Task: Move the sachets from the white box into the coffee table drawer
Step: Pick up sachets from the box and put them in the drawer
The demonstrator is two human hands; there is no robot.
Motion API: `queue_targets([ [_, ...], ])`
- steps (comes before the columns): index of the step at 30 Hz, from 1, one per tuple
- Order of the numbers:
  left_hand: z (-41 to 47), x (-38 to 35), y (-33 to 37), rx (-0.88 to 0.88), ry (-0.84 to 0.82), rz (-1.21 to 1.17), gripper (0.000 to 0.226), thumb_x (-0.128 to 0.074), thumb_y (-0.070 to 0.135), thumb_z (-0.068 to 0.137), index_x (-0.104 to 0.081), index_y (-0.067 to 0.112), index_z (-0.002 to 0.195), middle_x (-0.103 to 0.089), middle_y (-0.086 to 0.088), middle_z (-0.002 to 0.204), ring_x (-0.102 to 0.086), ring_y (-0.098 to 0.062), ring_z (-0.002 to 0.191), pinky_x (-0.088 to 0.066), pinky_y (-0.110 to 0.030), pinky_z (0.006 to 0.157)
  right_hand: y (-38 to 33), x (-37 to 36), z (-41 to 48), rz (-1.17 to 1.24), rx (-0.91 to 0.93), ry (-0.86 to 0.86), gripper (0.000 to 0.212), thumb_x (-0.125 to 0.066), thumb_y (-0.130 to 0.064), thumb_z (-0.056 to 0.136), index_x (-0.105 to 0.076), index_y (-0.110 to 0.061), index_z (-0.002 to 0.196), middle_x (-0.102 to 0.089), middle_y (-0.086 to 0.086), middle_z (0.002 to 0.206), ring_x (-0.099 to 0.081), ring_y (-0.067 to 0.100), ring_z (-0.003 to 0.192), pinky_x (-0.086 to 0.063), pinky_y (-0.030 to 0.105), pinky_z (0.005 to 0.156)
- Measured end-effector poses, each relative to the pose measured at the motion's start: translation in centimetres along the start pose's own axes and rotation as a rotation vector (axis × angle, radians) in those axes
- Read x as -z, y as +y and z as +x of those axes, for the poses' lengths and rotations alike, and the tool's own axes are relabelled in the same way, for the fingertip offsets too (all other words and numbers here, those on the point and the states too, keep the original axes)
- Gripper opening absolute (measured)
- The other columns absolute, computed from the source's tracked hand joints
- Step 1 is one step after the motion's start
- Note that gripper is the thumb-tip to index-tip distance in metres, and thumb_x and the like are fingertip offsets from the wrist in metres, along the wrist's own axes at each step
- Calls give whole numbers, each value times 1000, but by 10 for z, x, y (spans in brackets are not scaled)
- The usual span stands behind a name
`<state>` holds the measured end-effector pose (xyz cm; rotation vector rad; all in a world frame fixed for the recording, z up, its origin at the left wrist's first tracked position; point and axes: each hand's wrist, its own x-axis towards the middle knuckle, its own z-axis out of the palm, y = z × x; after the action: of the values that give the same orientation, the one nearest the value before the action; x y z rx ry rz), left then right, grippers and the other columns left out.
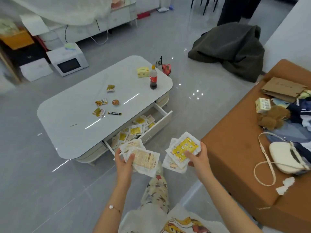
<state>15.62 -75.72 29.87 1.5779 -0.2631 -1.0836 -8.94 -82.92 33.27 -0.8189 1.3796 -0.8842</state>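
Note:
My left hand (125, 163) grips a fan of white sachets (144, 158) with their printed backs up. A second bunch of sachets (183, 149) sits in my right hand (196, 157), the top one showing a yellow face. Both bunches hover just in front of the open coffee table drawer (157, 126), which holds several yellow-and-white sachets (134, 130). The white coffee table (75, 118) stands to the left of the hands. No white box with sachets can be picked out in view.
On the table top lie several small snack packets (101, 107), a cola bottle (153, 78) and a small yellow box (143, 72). A brown sofa (235, 148) with a white handbag (286, 157) and clutter stands at the right. My patterned trouser leg (156, 190) is below.

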Motion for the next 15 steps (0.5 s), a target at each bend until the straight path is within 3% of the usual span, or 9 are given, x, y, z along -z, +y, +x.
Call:
queue_targets([
  [4,62,-9,6,31,48,-29,64,-59,9,92,-27,26,145,-56,-8,127,-64,-27,103,-55,-49,85,-9,-25,60,-21,-56,-46,54,-69,-2,84,-43,-20,128,-62,10,121,-65,28,105,-56,37,69],
  [9,147,-22,20,65,121,-77,63,-58,5,93,-27,24,144,-58,0,116,-63,-11,93,-57,-26,65,-35,-66,140,-68,-131,-91,47,-66,1,85,-47,-28,117,-65,4,112,-67,23,97,-57,31,59],
  [15,238,-30,39,130,215,-45,62,-59,6,92,-30,21,144,-55,-10,124,-64,-16,92,-57,-22,57,-55,-128,242,-110,-266,-143,51,-65,-2,87,-41,-22,127,-63,7,119,-65,28,103,-59,35,66],
])
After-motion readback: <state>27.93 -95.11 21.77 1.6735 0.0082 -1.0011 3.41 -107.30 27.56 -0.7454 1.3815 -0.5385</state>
